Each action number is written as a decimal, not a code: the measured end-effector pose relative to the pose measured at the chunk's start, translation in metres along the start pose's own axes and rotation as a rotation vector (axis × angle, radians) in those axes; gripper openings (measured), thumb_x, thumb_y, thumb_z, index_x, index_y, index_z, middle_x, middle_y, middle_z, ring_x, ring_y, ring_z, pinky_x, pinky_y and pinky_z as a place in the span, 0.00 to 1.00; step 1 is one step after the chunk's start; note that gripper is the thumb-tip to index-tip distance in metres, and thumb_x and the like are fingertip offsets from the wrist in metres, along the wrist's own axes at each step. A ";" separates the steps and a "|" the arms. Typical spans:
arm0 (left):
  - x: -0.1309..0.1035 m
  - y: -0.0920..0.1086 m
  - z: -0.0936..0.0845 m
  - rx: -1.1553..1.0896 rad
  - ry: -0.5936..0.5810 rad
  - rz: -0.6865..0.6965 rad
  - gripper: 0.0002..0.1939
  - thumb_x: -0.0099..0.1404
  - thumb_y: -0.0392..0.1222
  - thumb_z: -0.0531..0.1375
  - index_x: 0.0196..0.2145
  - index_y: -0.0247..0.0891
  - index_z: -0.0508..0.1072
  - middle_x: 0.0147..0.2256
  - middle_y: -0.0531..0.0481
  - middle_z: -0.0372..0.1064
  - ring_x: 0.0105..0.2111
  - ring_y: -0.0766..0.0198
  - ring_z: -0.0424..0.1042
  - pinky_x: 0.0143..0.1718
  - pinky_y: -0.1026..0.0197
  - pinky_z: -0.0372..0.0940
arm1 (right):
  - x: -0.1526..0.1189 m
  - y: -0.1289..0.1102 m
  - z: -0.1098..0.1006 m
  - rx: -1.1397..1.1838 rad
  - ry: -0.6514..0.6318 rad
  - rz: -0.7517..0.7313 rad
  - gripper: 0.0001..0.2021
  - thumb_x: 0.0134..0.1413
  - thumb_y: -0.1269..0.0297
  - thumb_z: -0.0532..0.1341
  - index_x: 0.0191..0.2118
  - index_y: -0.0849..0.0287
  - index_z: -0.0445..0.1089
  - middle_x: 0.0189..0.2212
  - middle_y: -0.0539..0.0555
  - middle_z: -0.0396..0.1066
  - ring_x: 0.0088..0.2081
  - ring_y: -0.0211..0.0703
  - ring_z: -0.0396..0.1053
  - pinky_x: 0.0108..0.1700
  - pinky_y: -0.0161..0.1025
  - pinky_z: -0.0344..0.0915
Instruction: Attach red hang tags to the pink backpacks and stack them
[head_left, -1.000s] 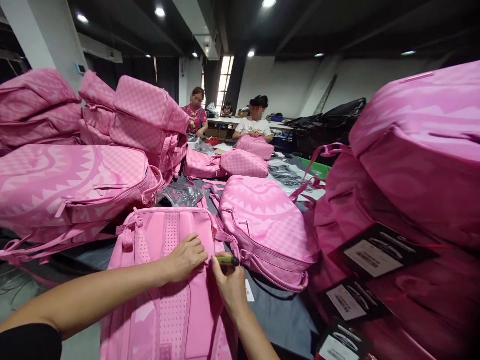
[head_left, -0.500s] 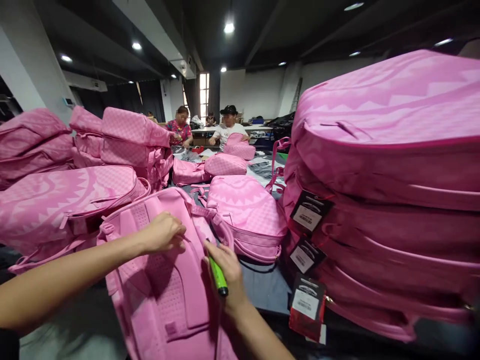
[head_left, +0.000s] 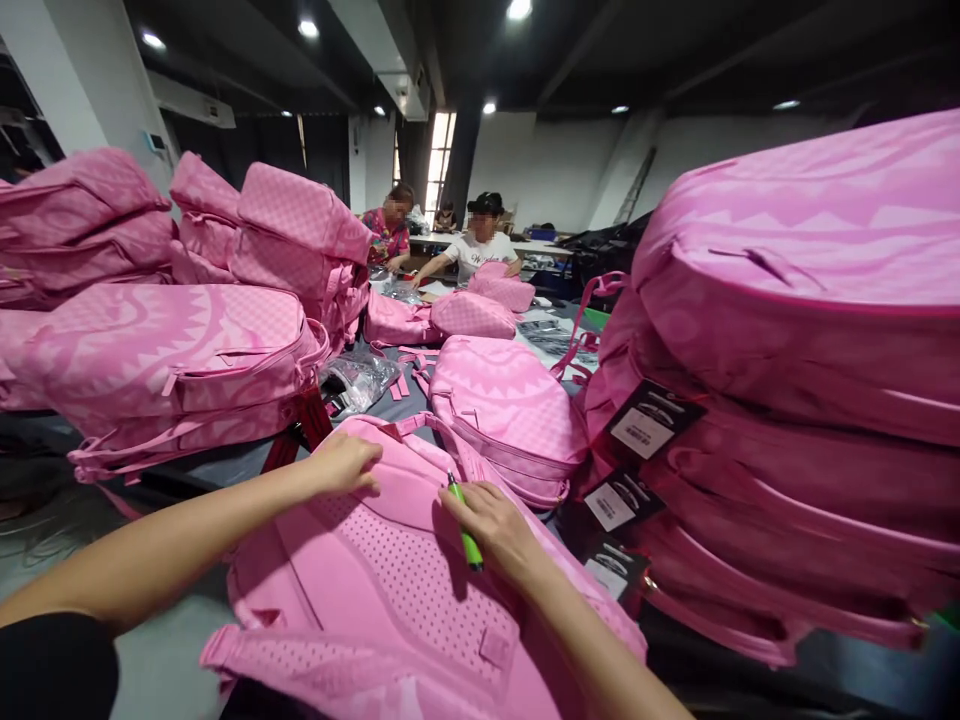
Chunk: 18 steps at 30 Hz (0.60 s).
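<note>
A pink backpack [head_left: 420,545] lies in front of me, its padded, dotted back panel facing up and a shoulder strap [head_left: 300,650] spread toward me. Near its top left edge, my left hand [head_left: 346,465] is closed with fingers curled against the fabric. My right hand [head_left: 495,520] holds a slim green pen [head_left: 470,545] with dark ends, slanted between thumb and fingers. That hand rests over the right part of the back panel, by the other strap. Beyond it another pink backpack [head_left: 506,410] lies front side up on the table.
A tall stack of pink backpacks [head_left: 795,400] with black hang tags [head_left: 649,425] stands close at right. More backpacks [head_left: 180,345] are piled at left. A clear plastic bag [head_left: 360,380] lies between. Two people [head_left: 480,245] work across the table [head_left: 405,400].
The backpack has turned and tipped flatter, its dotted panel now uppermost and one strap swung toward me. Both hands shifted along it, the right still holding the pen. The view moved slightly.
</note>
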<state>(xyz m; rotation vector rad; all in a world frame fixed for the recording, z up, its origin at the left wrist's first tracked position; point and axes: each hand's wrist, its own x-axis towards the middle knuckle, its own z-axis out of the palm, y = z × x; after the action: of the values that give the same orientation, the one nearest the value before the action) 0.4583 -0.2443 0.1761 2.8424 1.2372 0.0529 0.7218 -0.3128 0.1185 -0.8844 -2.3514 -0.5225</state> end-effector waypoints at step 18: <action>0.046 -0.045 -0.018 0.023 -0.034 0.027 0.50 0.54 0.55 0.70 0.67 0.40 0.53 0.57 0.38 0.64 0.55 0.45 0.63 0.54 0.47 0.58 | 0.059 -0.060 0.032 0.310 0.131 0.215 0.11 0.66 0.74 0.52 0.49 0.60 0.67 0.34 0.55 0.71 0.40 0.46 0.67 0.43 0.43 0.62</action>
<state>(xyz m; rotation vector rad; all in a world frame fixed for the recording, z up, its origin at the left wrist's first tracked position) 0.4557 -0.1791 0.1926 2.8663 1.2015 -0.0092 0.6316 -0.3106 0.1218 -0.9110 -2.1113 -0.1189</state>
